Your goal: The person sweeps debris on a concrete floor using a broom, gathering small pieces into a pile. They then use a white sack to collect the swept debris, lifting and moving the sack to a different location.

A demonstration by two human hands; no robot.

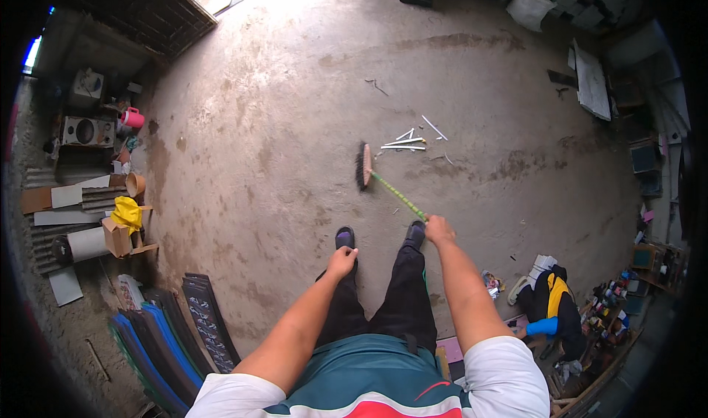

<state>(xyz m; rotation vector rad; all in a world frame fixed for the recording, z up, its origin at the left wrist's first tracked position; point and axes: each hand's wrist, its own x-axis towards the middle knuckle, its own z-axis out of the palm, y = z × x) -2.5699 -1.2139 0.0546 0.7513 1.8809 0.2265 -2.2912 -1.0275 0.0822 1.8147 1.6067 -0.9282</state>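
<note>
1 broom (368, 168), mid-floor (265, 123), well in from edges; head fwd-L of R hand (441, 230), fingers wrapped tight rnd handle (399, 194). L hand (342, 261): fingers curled under, contents can't tell. Approx 5 white strips (403, 148) nr broom head.

I see a stained grey-brown floor (258, 108); white strips (403, 148) lie scattered across its middle, a broom head (367, 167) just left of them.

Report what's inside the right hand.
The right hand grips a green striped handle, visible running to the broom head; the stretch within the grip is covered.
</note>
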